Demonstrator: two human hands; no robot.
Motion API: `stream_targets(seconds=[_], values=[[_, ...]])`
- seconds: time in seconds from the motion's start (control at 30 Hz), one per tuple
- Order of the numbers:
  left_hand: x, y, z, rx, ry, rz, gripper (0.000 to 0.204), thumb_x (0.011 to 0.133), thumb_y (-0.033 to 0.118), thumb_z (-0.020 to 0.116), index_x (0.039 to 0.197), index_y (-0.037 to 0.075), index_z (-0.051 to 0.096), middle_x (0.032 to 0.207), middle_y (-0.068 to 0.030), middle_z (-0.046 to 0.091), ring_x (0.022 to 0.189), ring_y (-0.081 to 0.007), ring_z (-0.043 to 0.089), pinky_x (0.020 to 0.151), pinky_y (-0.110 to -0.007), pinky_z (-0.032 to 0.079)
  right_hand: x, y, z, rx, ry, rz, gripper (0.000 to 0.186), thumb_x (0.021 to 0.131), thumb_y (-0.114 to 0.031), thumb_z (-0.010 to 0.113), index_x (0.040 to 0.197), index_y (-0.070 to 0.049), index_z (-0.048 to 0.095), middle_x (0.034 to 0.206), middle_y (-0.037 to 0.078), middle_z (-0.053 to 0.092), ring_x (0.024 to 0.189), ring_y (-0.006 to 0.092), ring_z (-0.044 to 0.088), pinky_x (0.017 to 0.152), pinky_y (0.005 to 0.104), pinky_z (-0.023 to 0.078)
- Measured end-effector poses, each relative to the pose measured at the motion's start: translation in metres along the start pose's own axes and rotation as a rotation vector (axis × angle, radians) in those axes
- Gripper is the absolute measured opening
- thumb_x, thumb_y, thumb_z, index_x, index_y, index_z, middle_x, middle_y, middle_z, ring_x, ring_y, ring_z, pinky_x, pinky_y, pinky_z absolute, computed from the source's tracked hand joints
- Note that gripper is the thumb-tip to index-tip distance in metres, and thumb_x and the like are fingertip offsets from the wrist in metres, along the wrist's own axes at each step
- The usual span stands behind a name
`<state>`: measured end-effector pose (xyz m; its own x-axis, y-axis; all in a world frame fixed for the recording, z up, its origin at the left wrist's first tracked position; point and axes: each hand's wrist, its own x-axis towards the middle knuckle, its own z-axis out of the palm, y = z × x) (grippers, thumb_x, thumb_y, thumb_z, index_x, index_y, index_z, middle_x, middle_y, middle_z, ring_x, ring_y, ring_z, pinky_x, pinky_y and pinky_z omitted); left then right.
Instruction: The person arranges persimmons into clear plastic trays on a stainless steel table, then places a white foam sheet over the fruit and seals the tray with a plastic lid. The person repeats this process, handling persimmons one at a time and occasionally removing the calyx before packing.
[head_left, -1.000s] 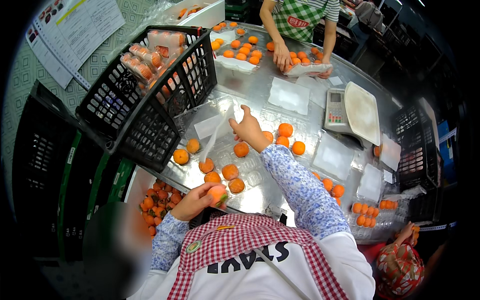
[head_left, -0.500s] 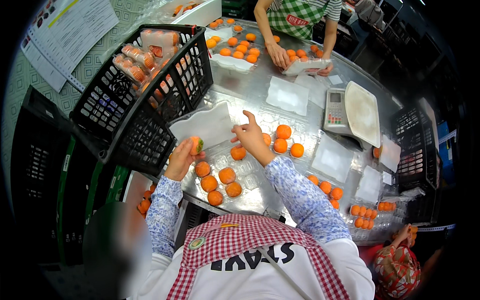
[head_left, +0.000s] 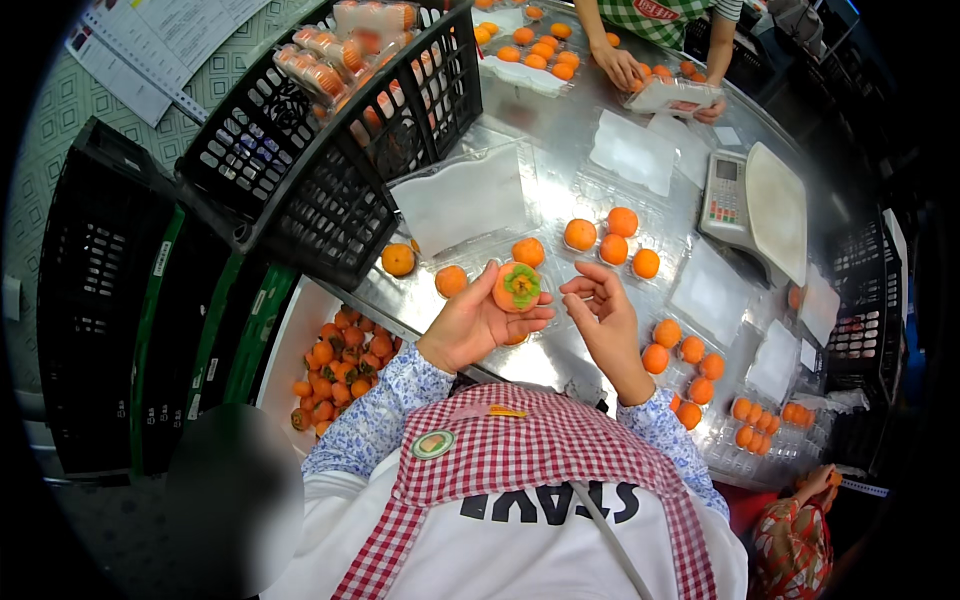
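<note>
An orange persimmon [head_left: 518,288] with its green calyx facing up rests in my left hand [head_left: 475,315], the fingers curled under it and the thumb at its side. Just to the right, my right hand [head_left: 607,325] holds nothing; its fingers are bent and apart, touching no fruit. Behind my hands lies a clear plastic pack with a white liner [head_left: 465,205] in its raised lid. Persimmons [head_left: 451,281] sit around it, and others are partly hidden by my left hand. A lone persimmon [head_left: 398,260] lies beside the black crate.
A black crate [head_left: 330,200] of filled packs stands at the left. Below the table edge, a white box [head_left: 283,350] holds many loose persimmons. More open packs and a weighing scale [head_left: 755,210] occupy the right. Across the table, a co-worker's hands [head_left: 622,68] handle a pack.
My left hand has brought its persimmon nearer my body and rightward, turning the calyx upward. My right hand has drawn back from over the packs to beside it. The whole view has shifted.
</note>
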<state>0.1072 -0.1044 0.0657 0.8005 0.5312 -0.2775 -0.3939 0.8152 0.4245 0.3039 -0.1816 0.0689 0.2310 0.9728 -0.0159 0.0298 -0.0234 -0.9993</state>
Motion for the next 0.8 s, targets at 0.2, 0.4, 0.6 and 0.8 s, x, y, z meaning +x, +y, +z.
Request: stream_targets(seconds=[0.2,0.4,0.6,0.8], values=[[-0.016,-0.017,0.024,0.049,0.028,0.012,0.058,0.105,0.045,0.027,0.139,-0.001,0.037,0.133,-0.0247,0.049,0.124,-0.0353,0.052,0.105,-0.044,0.045,-0.026,-0.030,-0.003,-0.385,-0.067,-0.389,0.067,0.075,-0.011,0.079,0.134,-0.004,0.047,0.125,0.014,0.056,0.113,0.0276,0.055,0.093,0.0376,0.046],[-0.036,-0.035,0.044,0.219,0.073,-0.018,0.053,0.105,0.042,0.030,0.139,0.001,0.038,0.132,-0.0163,0.050,0.122,-0.0283,0.054,0.101,-0.041,0.047,-0.034,-0.028,0.007,-0.557,-0.277,-0.547,0.077,0.069,-0.017,0.083,0.136,-0.006,0.048,0.132,0.013,0.053,0.118,0.0343,0.051,0.100,0.0421,0.042],[-0.056,-0.028,0.041,0.401,0.204,-0.022,0.047,0.103,0.036,0.044,0.133,-0.001,0.042,0.127,-0.0171,0.053,0.117,-0.0264,0.057,0.097,-0.036,0.049,-0.050,-0.020,0.001,0.114,-0.179,-0.059,0.052,0.088,-0.018,0.069,0.134,-0.002,0.049,0.125,0.011,0.058,0.111,0.0232,0.057,0.098,0.0348,0.045],[-0.050,-0.043,0.039,1.143,0.072,0.469,0.073,0.088,0.022,0.072,0.144,0.002,0.030,0.143,-0.0169,0.040,0.134,-0.0259,0.040,0.108,-0.038,0.039,-0.060,-0.021,-0.003,0.804,-0.330,0.386,0.051,0.104,-0.040,0.038,0.132,0.003,0.045,0.126,0.012,0.055,0.111,0.0204,0.057,0.097,0.0359,0.047]])
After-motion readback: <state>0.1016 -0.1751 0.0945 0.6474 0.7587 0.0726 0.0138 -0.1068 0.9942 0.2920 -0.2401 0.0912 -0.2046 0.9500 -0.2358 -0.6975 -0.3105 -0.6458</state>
